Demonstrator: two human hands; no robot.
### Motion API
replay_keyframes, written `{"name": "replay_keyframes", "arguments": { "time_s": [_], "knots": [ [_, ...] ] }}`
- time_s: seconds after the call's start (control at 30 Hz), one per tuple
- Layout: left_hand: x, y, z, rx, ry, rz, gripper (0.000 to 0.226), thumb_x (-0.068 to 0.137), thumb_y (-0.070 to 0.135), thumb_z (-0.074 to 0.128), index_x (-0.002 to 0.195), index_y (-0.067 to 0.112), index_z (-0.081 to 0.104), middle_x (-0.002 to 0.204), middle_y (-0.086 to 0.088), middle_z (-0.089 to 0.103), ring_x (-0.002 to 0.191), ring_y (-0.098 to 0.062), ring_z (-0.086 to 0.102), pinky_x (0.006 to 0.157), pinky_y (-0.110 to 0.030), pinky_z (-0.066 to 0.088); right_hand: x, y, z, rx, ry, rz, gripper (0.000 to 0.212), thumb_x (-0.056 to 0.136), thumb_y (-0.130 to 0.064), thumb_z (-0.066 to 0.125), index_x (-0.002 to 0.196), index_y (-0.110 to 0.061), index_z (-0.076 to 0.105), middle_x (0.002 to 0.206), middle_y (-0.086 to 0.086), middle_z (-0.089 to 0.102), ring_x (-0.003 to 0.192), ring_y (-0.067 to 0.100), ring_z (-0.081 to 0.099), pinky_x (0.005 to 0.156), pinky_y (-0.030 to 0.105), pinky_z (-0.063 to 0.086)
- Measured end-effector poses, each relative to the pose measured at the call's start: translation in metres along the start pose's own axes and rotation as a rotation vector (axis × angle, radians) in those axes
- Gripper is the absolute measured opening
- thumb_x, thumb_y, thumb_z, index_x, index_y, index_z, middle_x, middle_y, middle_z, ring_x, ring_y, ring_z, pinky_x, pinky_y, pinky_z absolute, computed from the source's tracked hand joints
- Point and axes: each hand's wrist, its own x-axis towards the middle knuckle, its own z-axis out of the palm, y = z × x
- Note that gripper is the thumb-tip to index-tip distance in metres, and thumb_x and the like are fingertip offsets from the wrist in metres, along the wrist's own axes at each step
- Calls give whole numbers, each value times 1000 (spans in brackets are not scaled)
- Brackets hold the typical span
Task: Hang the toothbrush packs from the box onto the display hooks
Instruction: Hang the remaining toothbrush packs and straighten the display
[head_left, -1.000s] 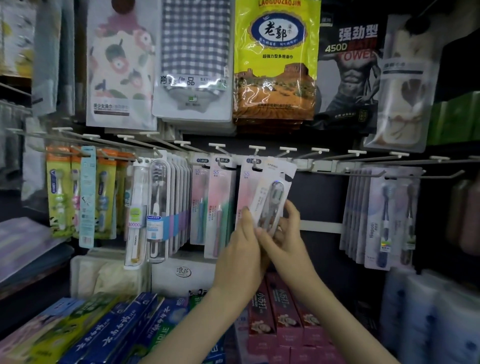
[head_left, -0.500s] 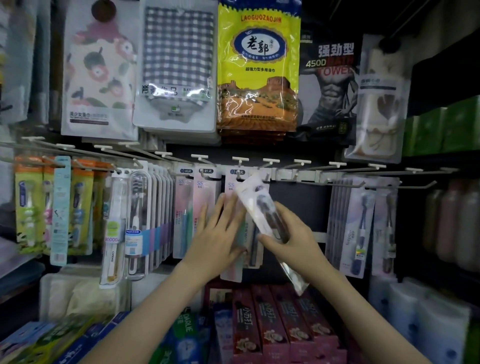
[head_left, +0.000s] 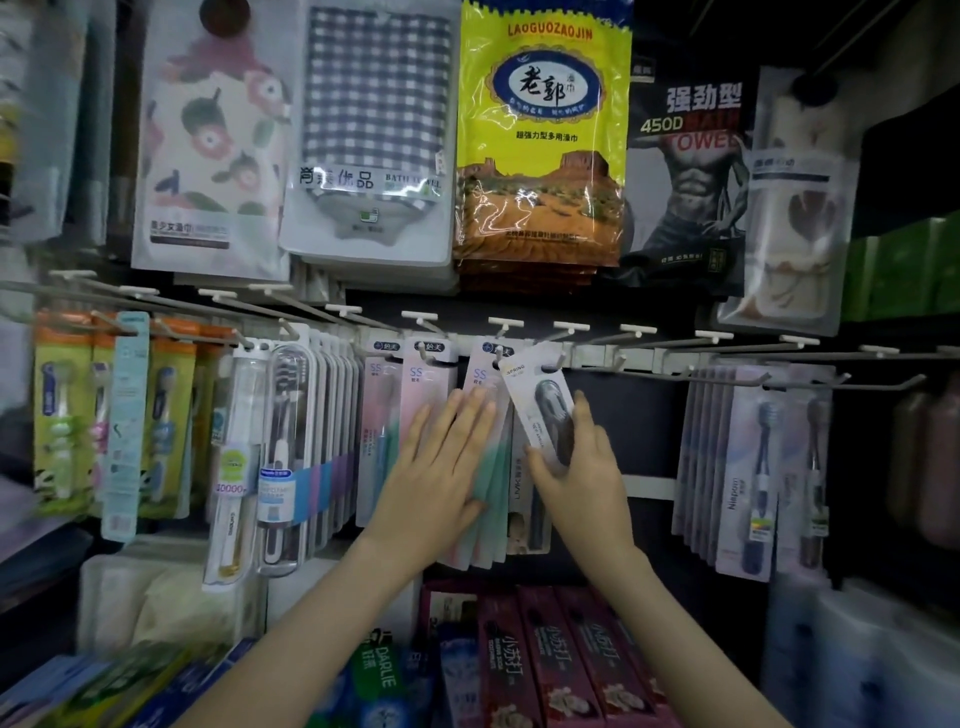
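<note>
**Toothbrush display, hook rail: stock and hands, left to right**

- Green-and-orange children's packs (head_left: 62, 415): hang at the far left of the rail, several deep.
- Clear-case packs (head_left: 291, 457): a dense row just right of them, each with a blue label band.
- Pink-and-green packs (head_left: 384, 431): three hooks' worth, marked "SS", hanging straight.
- Left hand (head_left: 441, 467): grip apart, fingers straight and spread, the palm laid flat against the pink-and-green packs.
- Toothbrush pack (head_left: 540, 400): white card with a dark brush under a clear blister. It is tilted, top leaning left, and its hang hole is at the tip of a display hook (head_left: 560, 359). Whether the hook passes through the hole cannot be told. It lies in front of the rightmost pink-and-green stack.
- Right hand (head_left: 576, 467): grip clamped on the toothbrush pack's lower half, with the thumb on its face and the fingers behind.
- Pale lilac packs (head_left: 748, 467): on hooks well to the right, with dark brushes inside.
- Towel packs (head_left: 540, 140): hang in a row above the rail.
- Toothpaste boxes (head_left: 561, 670): red cartons on the shelf below the hands.
</note>
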Motion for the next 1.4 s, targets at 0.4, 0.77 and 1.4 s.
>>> {"name": "replay_keyframes", "arguments": {
  "time_s": [0.4,0.77,1.4],
  "knots": [
    [4,8,5,-73,10,21,96,81,50,59,152,4,15,159,-16,13,148,-26,9,117,-44,11,22,2,23,-4,-86,185,82,94,-46,52,152,-11,6,144,16,39,123,30,48,88,37,46],
    [-73,121,-12,-427,-2,-36,70,90,33,47,148,2,25,156,-18,17,145,-31,17,118,-45,13,-112,67,-36,-116,-148,-21,68,93,-21,59,150,-15,23,132,9,48,114,24,52,83,29,45],
    [-371,443,8,-790,-1666,118,66,101,40,39,154,18,7,160,0,12,137,-24,35,95,-32,43,-565,303,-199,-494,-1285,834,76,99,-26,50,153,-12,-1,157,8,17,142,24,23,107,33,32]
  ]
}}
